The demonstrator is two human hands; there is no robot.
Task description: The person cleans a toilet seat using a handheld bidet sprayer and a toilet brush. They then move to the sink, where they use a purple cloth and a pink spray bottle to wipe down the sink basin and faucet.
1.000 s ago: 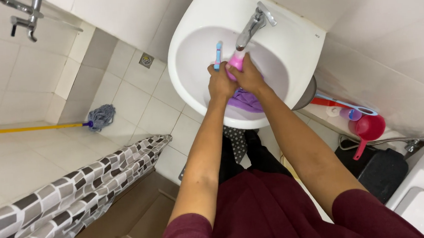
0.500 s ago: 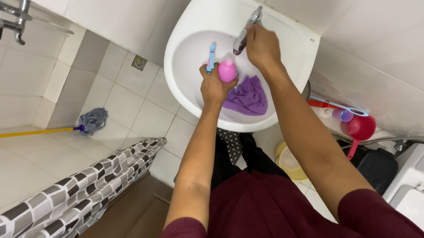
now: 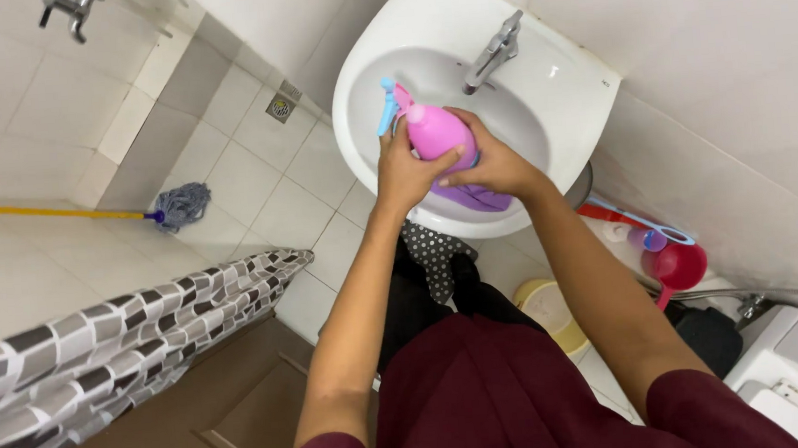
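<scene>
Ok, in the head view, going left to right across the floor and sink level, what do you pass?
Yellow mop handle → blue-grey mop head → floor drain → left hand → pink bottle → right hand → red dipper.

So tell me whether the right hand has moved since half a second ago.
Yes. The right hand has come away from the tap, back toward the sink's near rim, and now rests on the pink bottle.

Single head-worn camera, positioned above the person and aimed steeply downward along both arms. The white basin (image 3: 464, 79) sits upper centre at arm's length, tiled floor (image 3: 256, 187) beyond. No second view; nothing is shared.
</scene>
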